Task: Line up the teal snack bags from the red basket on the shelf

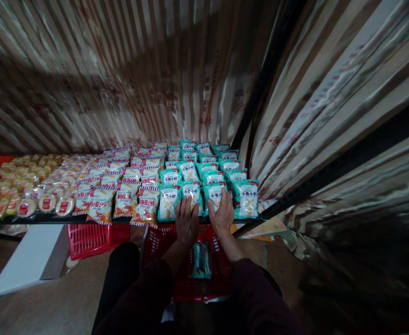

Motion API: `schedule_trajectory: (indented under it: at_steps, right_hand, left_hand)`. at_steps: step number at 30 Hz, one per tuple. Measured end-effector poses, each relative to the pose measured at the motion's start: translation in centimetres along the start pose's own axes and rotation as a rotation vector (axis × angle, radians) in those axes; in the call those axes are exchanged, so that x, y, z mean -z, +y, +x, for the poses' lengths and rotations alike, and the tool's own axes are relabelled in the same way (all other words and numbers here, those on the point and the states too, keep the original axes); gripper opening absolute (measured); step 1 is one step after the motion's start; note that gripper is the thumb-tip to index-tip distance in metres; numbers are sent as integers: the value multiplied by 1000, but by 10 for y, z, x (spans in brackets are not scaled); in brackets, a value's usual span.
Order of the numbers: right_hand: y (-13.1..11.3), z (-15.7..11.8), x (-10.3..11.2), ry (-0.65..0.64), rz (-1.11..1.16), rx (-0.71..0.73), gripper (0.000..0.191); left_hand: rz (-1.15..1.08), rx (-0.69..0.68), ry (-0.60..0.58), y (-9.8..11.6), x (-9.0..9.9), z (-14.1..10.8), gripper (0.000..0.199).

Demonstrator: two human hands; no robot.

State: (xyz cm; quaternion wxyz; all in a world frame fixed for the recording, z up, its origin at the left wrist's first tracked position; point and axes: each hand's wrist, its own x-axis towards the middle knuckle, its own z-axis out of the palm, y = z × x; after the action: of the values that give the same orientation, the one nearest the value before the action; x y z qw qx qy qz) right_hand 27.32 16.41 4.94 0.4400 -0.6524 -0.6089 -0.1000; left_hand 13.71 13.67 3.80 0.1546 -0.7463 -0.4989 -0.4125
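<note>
Rows of green snack bags (245,197) with white fronts stand on the right part of a low shelf. My left hand (187,223) reaches to the front row, its fingers spread and laid against the lower front of one green bag (191,190). Beside it, my right hand (221,215) grips the neighbouring green bag (213,190), with the thumb on its left and the fingers at its right side. Beneath my forearms a red basket (185,291) sits between my legs, with a green packet (201,260) lying in it.
Orange-and-white snack bags (125,200), round wrapped pastries (47,202) and yellow wrapped cakes (2,204) line the shelf leftward. A second red basket (88,239) and a white box (26,260) are below. Black posts (305,186) and striped curtains (138,79) border the shelf.
</note>
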Motion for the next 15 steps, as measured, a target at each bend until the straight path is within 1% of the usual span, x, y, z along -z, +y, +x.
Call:
schedule_trajectory:
  at_steps: [7,11,15]
  right_hand:
    - [-1,-2,2,-7,8,3,67]
    - [-2,-3,4,-18,8,3,69]
    - [-2,-5,3,-11,24,-13,65]
  left_hand:
    - [8,6,-12,1,1,0,35]
    - [-5,14,-40,1,3,0,37]
    - [6,8,-44,3,4,1,40]
